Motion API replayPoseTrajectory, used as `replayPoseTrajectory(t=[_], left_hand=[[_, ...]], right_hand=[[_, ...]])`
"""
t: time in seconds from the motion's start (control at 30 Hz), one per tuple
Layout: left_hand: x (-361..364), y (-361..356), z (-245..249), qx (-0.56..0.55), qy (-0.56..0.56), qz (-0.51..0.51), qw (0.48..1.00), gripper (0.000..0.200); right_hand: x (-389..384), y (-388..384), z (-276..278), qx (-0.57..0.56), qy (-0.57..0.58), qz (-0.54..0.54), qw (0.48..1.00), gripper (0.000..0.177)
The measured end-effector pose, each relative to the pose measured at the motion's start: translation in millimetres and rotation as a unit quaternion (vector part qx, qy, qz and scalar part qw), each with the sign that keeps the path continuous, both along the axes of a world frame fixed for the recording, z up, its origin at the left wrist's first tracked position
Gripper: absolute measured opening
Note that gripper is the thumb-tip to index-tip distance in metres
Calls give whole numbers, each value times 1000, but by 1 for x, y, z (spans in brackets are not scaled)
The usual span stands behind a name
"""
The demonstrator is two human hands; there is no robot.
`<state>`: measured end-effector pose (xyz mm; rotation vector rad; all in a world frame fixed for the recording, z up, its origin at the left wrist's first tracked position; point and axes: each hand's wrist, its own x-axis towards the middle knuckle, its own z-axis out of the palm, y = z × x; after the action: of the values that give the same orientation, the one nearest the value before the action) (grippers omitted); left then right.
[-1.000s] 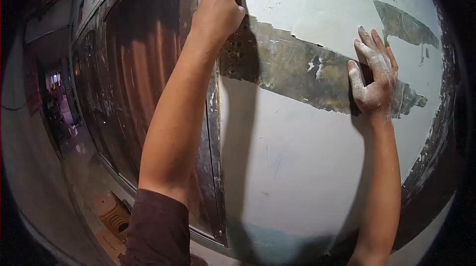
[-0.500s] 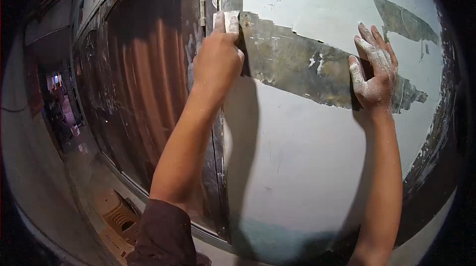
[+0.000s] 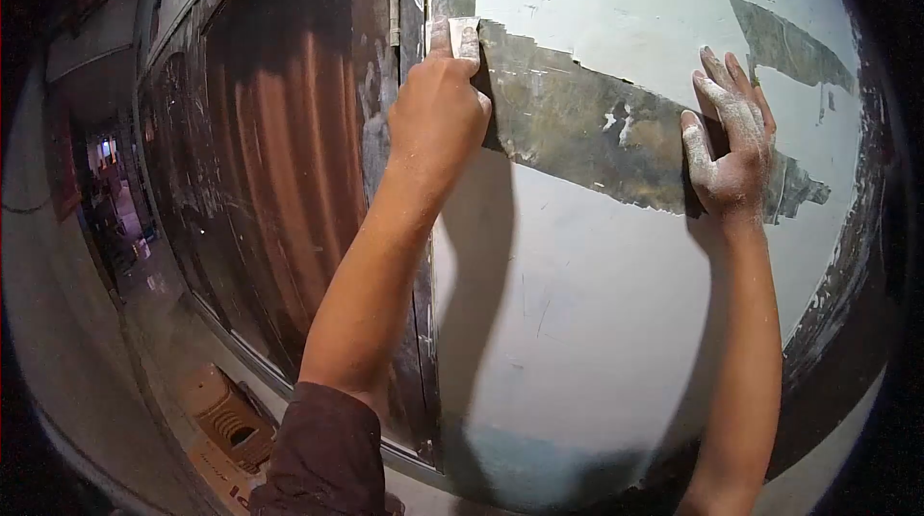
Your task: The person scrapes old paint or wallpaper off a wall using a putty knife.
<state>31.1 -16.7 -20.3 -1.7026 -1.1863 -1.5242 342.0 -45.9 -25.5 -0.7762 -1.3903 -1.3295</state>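
"The left hand [image 3: 438,112]?"

"Its grip clenches a flat pale piece [image 3: 455,33] against the wall [image 3: 597,295]."

"And the right hand [image 3: 736,150]?"

"Spread open there. Sliding that piece calls for even pressure, I'd say."

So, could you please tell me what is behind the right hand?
Behind the right hand is the white wall with a dark band across it, which shows on both sides of the hand. The part that the hand covers cannot be seen.
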Motion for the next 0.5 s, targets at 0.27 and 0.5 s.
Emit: replayPoseTrajectory(t=[0.27, 0.5], left_hand=[[-3, 5, 9, -6, 6, 8, 1000, 25], [-4, 3, 29, -4, 2, -5, 1000, 24]], right_hand=[[0, 0, 0, -8, 0, 17, 1000, 36], [3, 1, 0, -7, -13, 17, 1000, 36]])
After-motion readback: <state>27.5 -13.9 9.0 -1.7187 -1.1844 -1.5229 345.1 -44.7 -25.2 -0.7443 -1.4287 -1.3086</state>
